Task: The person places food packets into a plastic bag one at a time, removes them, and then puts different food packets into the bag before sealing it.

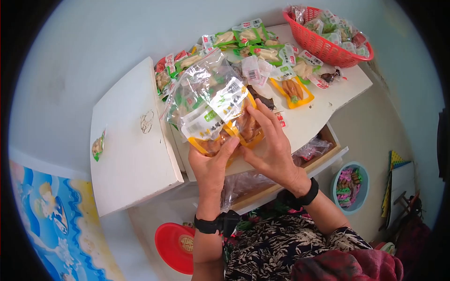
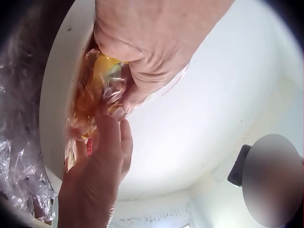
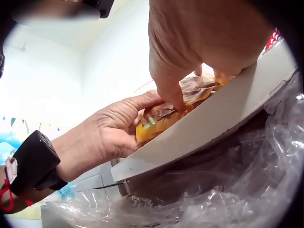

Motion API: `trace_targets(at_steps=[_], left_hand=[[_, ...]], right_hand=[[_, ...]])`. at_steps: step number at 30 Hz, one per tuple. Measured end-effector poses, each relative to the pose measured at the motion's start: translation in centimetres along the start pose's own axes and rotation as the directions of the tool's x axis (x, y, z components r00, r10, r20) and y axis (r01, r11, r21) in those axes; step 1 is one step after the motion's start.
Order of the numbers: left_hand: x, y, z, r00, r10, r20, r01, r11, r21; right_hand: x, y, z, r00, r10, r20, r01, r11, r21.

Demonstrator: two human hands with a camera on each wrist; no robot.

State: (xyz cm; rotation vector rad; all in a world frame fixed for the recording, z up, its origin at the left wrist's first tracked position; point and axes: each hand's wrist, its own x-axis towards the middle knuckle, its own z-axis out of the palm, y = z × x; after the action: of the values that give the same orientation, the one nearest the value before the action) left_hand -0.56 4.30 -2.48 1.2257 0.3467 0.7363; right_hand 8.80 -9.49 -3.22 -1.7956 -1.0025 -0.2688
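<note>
Both hands hold a large clear plastic bag (image 1: 191,84) over the white tabletop, with yellow-edged snack packets (image 1: 236,124) of brown food in its lower part. My left hand (image 1: 209,166) grips the bag's lower left corner, its thumb across the front. On the lower right side my right hand (image 1: 276,152) holds the bag between its thumb and fingers. The left wrist view shows both hands close together around the packets (image 2: 111,73). In the right wrist view, the yellow edge of a packet (image 3: 152,126) shows between the hands.
Green-edged packets (image 1: 251,35) are heaped at the table's back. A red basket (image 1: 323,47) of packets stands back right. One loose packet (image 1: 98,146) lies on the left panel. Below the tabletop, an open drawer (image 1: 255,199) holds clear plastic. A blue bucket (image 1: 337,187) and red basin (image 1: 171,248) stand lower.
</note>
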Motion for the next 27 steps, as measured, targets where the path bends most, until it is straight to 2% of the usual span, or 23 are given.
trace_targets(at_steps=[3, 6, 9, 15, 21, 24, 27], left_hand=[[0.1, 0.4, 0.0, 1.000, -0.008, 0.023, 0.008, 1.000, -0.007], [0.0, 0.3, -0.5, 0.999, -0.035, 0.034, 0.036, 0.999, -0.015], [-0.3, 0.5, -0.7, 0.999, -0.044, 0.019, 0.044, 0.999, -0.015], [-0.7, 0.5, -1.0, 1.000, 0.009, 0.026, -0.008, 0.999, -0.031], [-1.3, 0.3, -1.4, 0.997, 0.049, 0.065, -0.047, 0.998, -0.032], [-1.3, 0.1, -1.4, 0.993, 0.062, 0.098, -0.061, 0.998, -0.012], [-1.2, -0.2, -1.8, 0.987, 0.059, 0.151, -0.064, 0.998, 0.025]], right_hand=[[-0.1, -0.1, -0.2, 1.000, 0.011, 0.008, -0.011, 1.000, -0.007], [-0.2, 1.2, 0.0, 0.998, 0.065, 0.003, -0.065, 0.991, 0.121], [-0.4, 1.7, -0.2, 0.983, 0.179, 0.052, -0.186, 0.948, 0.259], [0.4, 1.1, -1.7, 0.952, 0.246, 0.183, -0.297, 0.888, 0.351], [0.4, 1.4, -1.6, 0.964, 0.171, 0.206, -0.253, 0.833, 0.493], [0.2, 1.4, -2.3, 0.911, 0.266, 0.316, -0.399, 0.767, 0.503], [0.0, 1.9, -2.8, 0.895, 0.296, 0.335, -0.427, 0.785, 0.448]])
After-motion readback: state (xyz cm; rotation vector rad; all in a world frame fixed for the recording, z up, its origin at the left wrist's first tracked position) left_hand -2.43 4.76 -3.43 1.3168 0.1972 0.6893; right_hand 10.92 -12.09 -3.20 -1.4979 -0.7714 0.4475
